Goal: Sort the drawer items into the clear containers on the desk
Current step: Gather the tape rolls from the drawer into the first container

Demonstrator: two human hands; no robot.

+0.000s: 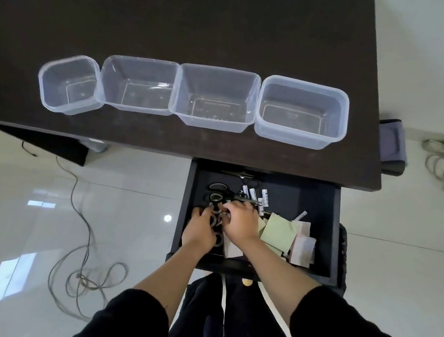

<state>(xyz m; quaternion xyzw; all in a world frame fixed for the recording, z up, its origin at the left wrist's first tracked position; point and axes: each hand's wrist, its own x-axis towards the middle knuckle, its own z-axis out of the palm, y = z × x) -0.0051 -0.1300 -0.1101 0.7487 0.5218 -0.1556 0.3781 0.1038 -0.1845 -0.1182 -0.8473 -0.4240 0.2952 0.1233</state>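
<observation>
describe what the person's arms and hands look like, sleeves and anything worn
Both arms wear black long sleeves pushed up toward the elbows, leaving the forearms bare. The left black sleeve and right black sleeve look plain, with no markings visible. The left hand and right hand are bare: no gloves, and no watch or rings visible.

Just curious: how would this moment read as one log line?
stage: gathering | both hands on tape rolls in drawer | four clear containers: nothing inside
</observation>
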